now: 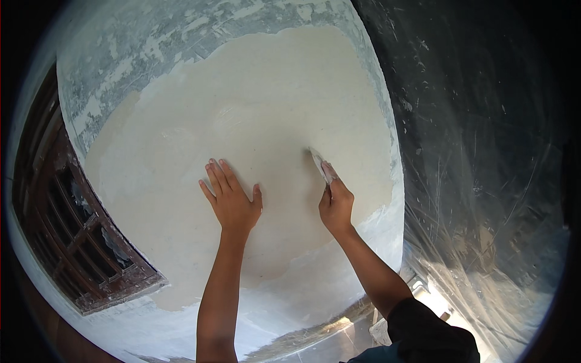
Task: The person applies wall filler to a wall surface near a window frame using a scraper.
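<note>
A wall (pixel 284 85) coated in smooth beige plaster fills the middle of the view, with rough grey-white surface along its top. My left hand (pixel 230 196) lies against the plaster, fingers spread, holding nothing. To its right my right hand (pixel 334 199) is wrapped round a flat putty knife (pixel 317 158), whose pale, smeared blade is angled up-left at the plaster.
A dark wooden barred window frame (pixel 78 236) is at the left. Dark, glossy sheeting (pixel 472 139) covers the right side. At lower right, a tiled floor (pixel 342 345) and pale objects (pixel 381 333) show below the wall.
</note>
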Demonstrator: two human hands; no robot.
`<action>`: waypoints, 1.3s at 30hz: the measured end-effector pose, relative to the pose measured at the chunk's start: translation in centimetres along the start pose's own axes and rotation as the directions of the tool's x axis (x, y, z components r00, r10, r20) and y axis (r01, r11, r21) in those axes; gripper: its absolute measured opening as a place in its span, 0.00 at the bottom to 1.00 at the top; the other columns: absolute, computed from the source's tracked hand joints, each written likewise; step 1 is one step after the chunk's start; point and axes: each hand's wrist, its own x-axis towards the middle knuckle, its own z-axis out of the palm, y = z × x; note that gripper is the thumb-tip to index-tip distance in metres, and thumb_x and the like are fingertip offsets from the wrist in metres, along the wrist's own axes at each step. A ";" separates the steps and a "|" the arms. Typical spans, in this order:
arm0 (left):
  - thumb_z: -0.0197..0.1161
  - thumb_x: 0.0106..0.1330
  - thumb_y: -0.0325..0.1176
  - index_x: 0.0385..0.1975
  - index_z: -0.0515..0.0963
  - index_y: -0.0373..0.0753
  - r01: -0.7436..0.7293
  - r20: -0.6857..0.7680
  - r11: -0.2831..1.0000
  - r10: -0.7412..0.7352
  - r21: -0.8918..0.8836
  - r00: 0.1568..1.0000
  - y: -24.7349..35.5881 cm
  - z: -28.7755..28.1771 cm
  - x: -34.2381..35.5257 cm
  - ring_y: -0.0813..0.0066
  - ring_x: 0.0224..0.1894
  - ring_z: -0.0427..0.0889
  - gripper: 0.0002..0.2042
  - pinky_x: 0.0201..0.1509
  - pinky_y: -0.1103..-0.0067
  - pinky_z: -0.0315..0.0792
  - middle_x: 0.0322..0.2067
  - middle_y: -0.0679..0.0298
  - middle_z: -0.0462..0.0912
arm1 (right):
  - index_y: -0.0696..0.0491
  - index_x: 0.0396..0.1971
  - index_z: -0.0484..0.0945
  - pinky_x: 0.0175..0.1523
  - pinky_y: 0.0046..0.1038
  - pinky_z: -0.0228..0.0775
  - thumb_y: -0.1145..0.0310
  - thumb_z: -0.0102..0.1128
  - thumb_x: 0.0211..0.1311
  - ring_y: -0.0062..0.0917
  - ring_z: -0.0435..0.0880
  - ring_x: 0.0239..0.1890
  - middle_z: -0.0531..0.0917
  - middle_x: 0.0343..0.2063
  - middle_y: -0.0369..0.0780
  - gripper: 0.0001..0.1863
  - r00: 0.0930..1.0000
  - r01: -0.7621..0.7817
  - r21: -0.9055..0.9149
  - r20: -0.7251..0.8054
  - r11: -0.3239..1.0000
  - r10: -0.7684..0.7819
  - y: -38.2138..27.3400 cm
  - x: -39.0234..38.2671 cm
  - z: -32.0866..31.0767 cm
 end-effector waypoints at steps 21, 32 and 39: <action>0.59 0.55 0.39 0.68 0.54 0.34 -0.142 -0.046 0.989 0.140 -0.038 0.989 5.0 2.9 -1.6 0.53 0.74 0.44 0.39 0.71 0.50 0.30 0.70 0.49 0.51 | 0.61 0.60 0.68 0.48 0.27 0.72 0.91 0.45 0.57 0.34 0.81 0.40 0.80 0.37 0.47 0.28 0.994 0.083 0.044 0.065 0.996 -0.086 0.4 7.0 -2.9; 0.54 0.54 0.36 0.65 0.62 0.37 -0.304 0.042 0.953 0.304 0.004 0.952 5.1 4.6 -3.5 0.62 0.73 0.51 0.34 0.72 0.53 0.36 0.69 0.60 0.58 | 0.60 0.55 0.72 0.45 0.33 0.72 0.88 0.46 0.55 0.43 0.80 0.39 0.78 0.35 0.52 0.25 0.967 -0.037 0.026 -0.251 0.999 0.042 3.3 9.2 -2.3; 0.54 0.54 0.35 0.66 0.61 0.37 -0.336 0.077 0.942 0.336 -0.009 0.939 4.9 3.5 -3.6 0.63 0.73 0.50 0.34 0.73 0.54 0.38 0.69 0.62 0.57 | 0.60 0.54 0.72 0.46 0.33 0.72 0.90 0.47 0.52 0.45 0.79 0.39 0.77 0.34 0.52 0.27 0.975 -0.008 -0.006 -0.223 1.000 0.006 5.3 10.9 -3.8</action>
